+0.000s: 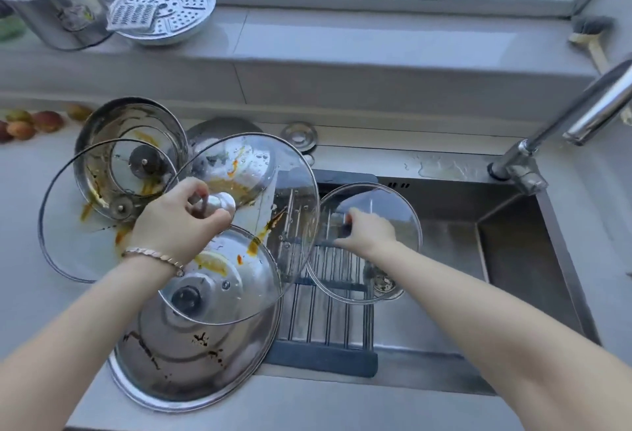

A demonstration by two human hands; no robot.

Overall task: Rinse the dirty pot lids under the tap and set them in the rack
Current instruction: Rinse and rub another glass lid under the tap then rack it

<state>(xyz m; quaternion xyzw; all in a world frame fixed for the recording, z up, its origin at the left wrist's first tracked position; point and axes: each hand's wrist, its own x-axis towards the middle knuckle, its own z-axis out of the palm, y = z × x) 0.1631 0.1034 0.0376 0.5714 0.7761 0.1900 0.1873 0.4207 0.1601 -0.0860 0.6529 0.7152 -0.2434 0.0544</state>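
My left hand (181, 216) grips the silver knob of a large glass lid (284, 191) smeared with orange sauce, held tilted above the counter pile. My right hand (367, 234) holds the dark knob of a smaller clear glass lid (386, 204) over the ribbed rack (328, 321) that spans the sink's left side. Under the left hand lies a steel lid (191, 362) with dark burnt spots. Another glass lid (65, 225) and a dirty steel lid (133, 126) lean at the left. The tap (588, 112) reaches in from the right; no water is visible.
The steel sink (478, 259) lies at the right, its drain (384, 281) seen through the small lid. On the window ledge stand a metal pot (51, 6), a steamer plate (164, 9) and a dish brush (588, 37). Several fruits (30, 122) lie at the far left.
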